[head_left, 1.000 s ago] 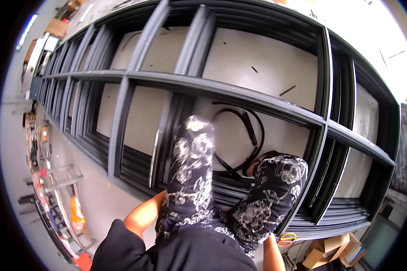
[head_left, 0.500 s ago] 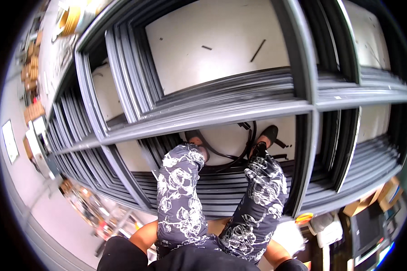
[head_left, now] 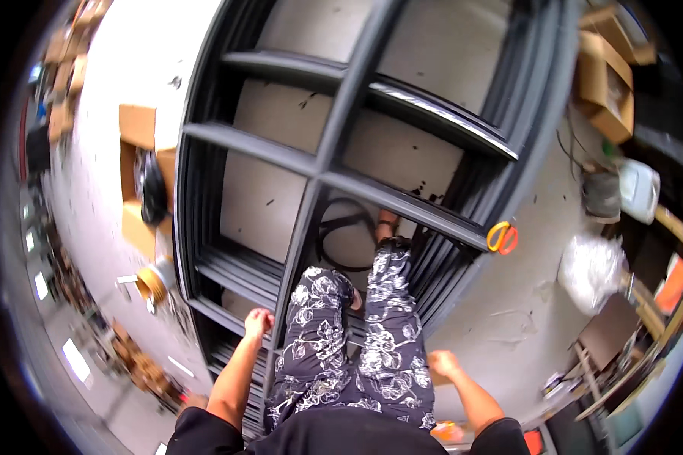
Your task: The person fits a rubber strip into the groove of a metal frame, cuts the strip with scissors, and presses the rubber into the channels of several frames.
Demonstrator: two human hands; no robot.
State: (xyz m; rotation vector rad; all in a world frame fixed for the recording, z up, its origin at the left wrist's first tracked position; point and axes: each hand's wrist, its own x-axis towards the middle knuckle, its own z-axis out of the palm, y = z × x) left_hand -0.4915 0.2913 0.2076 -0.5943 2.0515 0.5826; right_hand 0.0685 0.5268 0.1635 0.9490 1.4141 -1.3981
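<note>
My left hand (head_left: 259, 323) is beside my left knee, just over the side bar of a stack of dark grey window-like frames (head_left: 322, 163). Its fingers are curled, with nothing visible in them. By my right thigh hangs my right hand (head_left: 442, 363), loosely closed and holding nothing that shows. I am standing inside one opening of the stacked frames, where a black rubber-like strip (head_left: 349, 267) lies coiled around my feet. Scissors with orange and yellow handles (head_left: 502, 238) rest at the right edge of the stack; their blades are hard to see.
Cardboard boxes (head_left: 605, 85) stand at the far right, near a bundle of clear plastic (head_left: 593, 271). Left of the stack are an open carton with a black bag (head_left: 153, 189) and a yellow roll (head_left: 152, 283). Small black scraps lie on the floor within the frames.
My view has turned, so the stack now runs lengthwise away from me. Both hands, out of sight before, have come into view beside my legs.
</note>
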